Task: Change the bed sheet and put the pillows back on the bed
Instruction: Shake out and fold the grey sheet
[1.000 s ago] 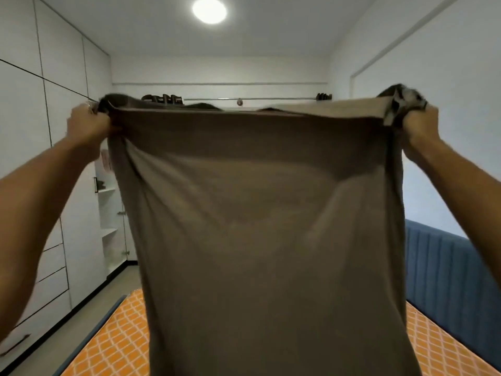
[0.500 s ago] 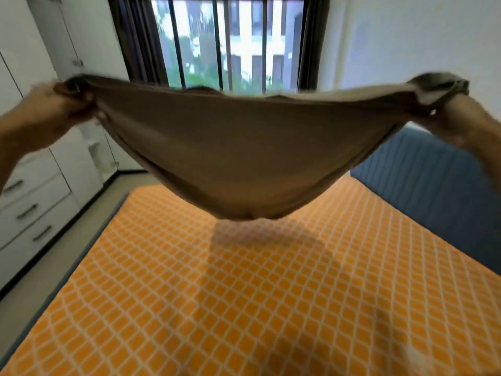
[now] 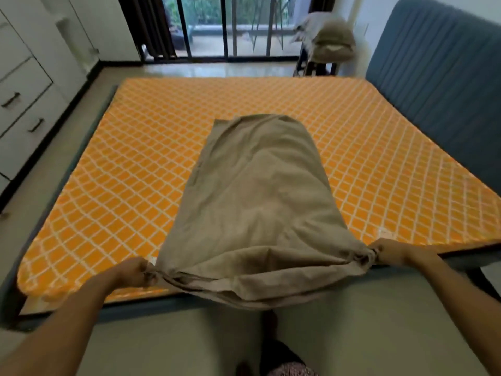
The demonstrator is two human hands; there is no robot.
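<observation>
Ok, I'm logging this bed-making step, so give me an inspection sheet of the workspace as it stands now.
Surface: orange mattress bare apart from the sheet.
Job's things: tan sheet, still folded narrow, lies down the mattress middle, its near end hanging over the bed edge; no pillows on the bed.
Clutter: pile of tan bedding on a stand by the far corner, blurred.
Grippers: left hand and right hand each grip a near corner of the sheet.
Cables: nothing seen.
Surroundings: blue headboard right, white drawers left, barred window beyond.

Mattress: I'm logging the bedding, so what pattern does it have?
Orange with a white diamond lattice, on the mattress in the head view.
</observation>
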